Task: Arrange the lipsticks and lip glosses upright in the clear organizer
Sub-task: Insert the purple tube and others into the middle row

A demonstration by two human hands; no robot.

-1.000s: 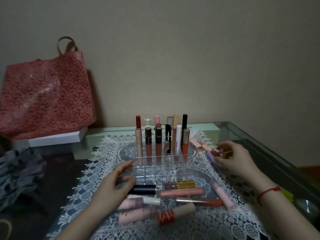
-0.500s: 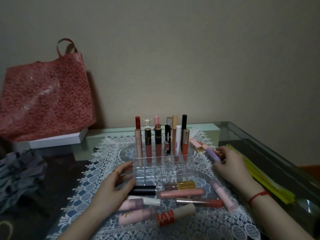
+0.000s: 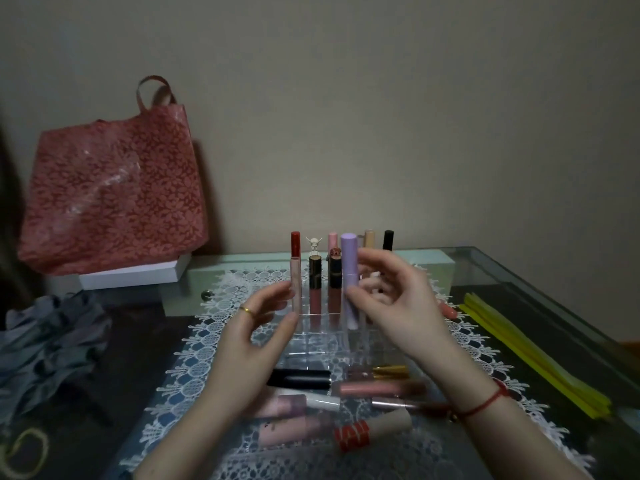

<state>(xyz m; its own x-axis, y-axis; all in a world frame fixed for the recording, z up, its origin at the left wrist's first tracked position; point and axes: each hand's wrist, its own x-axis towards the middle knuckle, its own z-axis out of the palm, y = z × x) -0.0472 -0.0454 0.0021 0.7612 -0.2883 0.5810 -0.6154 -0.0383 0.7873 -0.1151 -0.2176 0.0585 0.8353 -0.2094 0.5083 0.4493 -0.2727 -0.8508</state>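
Note:
The clear organizer (image 3: 322, 344) stands on a white lace mat (image 3: 214, 306), with several lipsticks and glosses upright in its back rows. My right hand (image 3: 398, 306) pinches a lilac tube (image 3: 349, 268) and holds it upright over the organizer's middle. My left hand (image 3: 256, 327) hovers with relaxed fingers at the organizer's left side and holds nothing. In front of the organizer lie several tubes: a black one (image 3: 299, 378), a gold-capped one (image 3: 381, 371), a pink gloss (image 3: 381, 388) and a beige one with a red band (image 3: 372, 429).
A red patterned bag (image 3: 114, 199) leans on the wall at the back left, over a white box (image 3: 135, 273). Grey cloth (image 3: 48, 344) lies at the left. Yellow strips (image 3: 533, 351) run along the glass table's right side. A pink tube (image 3: 450, 310) lies right of my hand.
My right hand picked the lilac tube up from the right of the organizer and carried it left, upright over the organizer. My left hand rose from the table beside the organizer.

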